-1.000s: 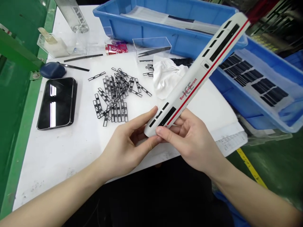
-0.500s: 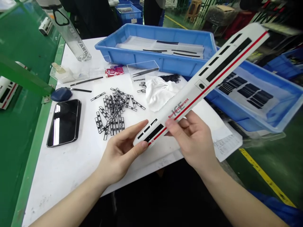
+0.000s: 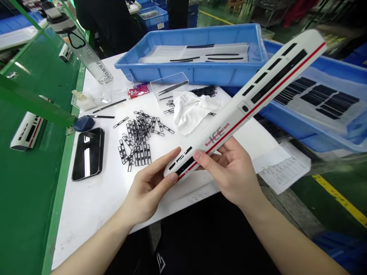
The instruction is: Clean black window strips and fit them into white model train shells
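Note:
I hold a long white model train car shell [image 3: 246,103] with a red stripe, black windows and red lettering, slanted up to the right above the white table [image 3: 94,206]. My left hand [image 3: 149,187] grips its near end between thumb and fingers. My right hand [image 3: 229,168] clasps it from below, a little further along, thumb on the side. A pile of small black window frames [image 3: 137,139] lies on the table just beyond my left hand.
A black phone [image 3: 87,153] lies at the left. A white cloth [image 3: 190,109], a clear box with tweezers [image 3: 170,88], and a clear bottle [image 3: 86,53] stand further back. Two blue bins [image 3: 195,72] [image 3: 321,126] hold sheets and black parts. Another train shell [image 3: 27,130] rests on the green conveyor.
The view has lifted and shifted, showing more of the far side. My right hand slid slightly along the shell, and the shell's tilt became a little flatter.

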A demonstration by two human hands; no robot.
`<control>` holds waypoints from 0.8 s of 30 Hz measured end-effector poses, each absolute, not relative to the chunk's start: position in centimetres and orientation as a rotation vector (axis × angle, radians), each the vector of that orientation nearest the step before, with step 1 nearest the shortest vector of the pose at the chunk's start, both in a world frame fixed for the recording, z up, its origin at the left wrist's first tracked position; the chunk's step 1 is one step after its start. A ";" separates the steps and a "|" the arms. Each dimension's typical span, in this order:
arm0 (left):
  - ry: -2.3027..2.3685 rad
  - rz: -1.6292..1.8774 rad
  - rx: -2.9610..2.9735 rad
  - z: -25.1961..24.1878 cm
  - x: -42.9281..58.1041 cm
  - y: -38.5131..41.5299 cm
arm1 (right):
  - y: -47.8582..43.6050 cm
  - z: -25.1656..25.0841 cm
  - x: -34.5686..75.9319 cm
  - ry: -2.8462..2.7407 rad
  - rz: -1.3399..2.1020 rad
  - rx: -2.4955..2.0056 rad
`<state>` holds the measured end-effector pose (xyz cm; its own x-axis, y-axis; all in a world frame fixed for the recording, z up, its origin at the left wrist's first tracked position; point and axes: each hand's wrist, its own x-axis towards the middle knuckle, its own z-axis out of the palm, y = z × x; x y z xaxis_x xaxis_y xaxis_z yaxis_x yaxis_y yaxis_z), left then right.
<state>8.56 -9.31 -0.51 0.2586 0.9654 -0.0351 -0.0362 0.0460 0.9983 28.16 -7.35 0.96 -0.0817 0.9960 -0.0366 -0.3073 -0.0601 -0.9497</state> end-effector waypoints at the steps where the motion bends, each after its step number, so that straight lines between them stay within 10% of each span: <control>1: 1.025 1.013 1.266 -0.5 8.7 -9.4 | -7.3 0.9 28.2 -1.003 1.444 -0.970; 12: 1.053 1.079 1.228 -0.8 8.7 -9.5 | -7.2 0.9 28.4 -1.025 1.391 -0.974; 24: 0.831 1.097 1.197 3.5 6.4 -7.5 | -4.3 8.1 35.9 -1.865 0.164 -1.158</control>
